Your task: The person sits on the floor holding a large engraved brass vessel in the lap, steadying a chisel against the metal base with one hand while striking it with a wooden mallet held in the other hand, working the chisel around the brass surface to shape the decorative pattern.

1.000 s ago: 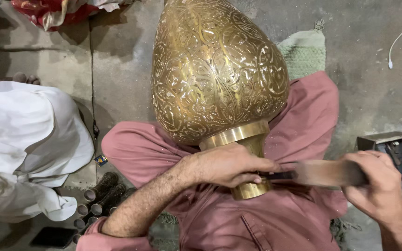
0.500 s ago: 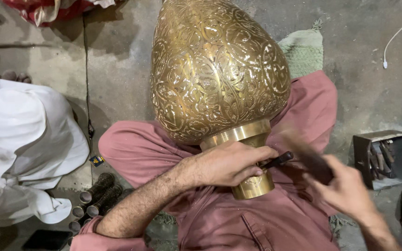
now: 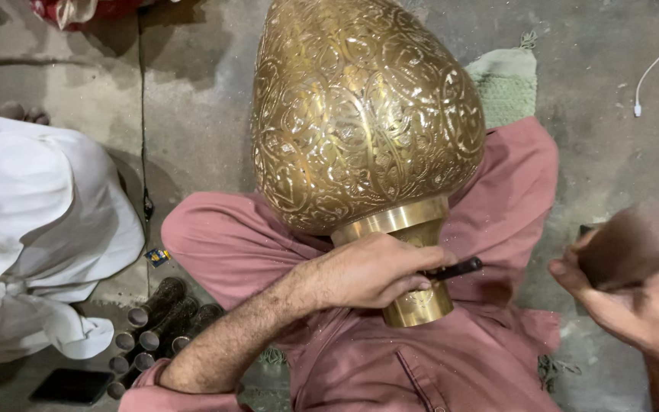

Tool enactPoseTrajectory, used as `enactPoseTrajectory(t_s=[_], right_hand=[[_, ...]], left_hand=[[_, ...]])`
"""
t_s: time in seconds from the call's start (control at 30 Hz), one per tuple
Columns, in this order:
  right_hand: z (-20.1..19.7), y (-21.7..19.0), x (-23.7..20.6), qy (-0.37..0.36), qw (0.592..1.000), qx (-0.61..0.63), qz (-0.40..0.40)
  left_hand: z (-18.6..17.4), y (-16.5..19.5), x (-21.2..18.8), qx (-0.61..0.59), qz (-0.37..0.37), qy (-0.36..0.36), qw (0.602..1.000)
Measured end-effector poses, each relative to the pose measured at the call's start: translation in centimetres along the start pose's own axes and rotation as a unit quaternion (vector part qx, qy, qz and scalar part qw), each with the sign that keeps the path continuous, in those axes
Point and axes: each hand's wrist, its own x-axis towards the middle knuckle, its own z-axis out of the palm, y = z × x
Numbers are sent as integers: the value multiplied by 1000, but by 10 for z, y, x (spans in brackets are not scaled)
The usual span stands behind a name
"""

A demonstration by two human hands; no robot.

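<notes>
Our left hand [image 3: 371, 271] was closed around a thin dark punch [image 3: 455, 268], pressing its shaft against the plain neck of the brass vessel [image 3: 368, 114]. The punch stuck out to the right past our fingers, level with the neck. Our right hand [image 3: 627, 301] was gripped tight on a blurred, brownish striking tool [image 3: 638, 240], raised off to the right and well apart from the punch; we could not tell its exact shape through the blur.

The vessel lay on our lap, its wide engraved body pointing away from us and its smooth collar and neck toward our chest, resting on our pink garment [image 3: 490, 206]. A green cloth [image 3: 506, 84] showed on the floor just behind the vessel's right shoulder. To the left, a person in white clothing [image 3: 36, 221] sat near us on the concrete floor [image 3: 200, 114]. Several engraved metal tubes [image 3: 158, 324] lay beside our left knee, with a dark flat phone [image 3: 70, 385] near them.
</notes>
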Motion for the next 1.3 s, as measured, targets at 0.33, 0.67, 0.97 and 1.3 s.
enactPoseTrajectory(t_s=[0.33,0.67,0.97,1.3], right_hand=[[-30,-28,57,-92,970,-151,-167],[-45,-135,113,-232,914,-328,-61],[-58,-248,137,-334,752,-544,-161],[-62,-331,118,-334,686,-582,-281]], left_hand=[[23,13,-24,-24,-79,159,984],[69,17,-35,-114,-141,369,912],[107,34,-33,-253,-182,516,798],[140,27,-30,-283,-159,582,746]])
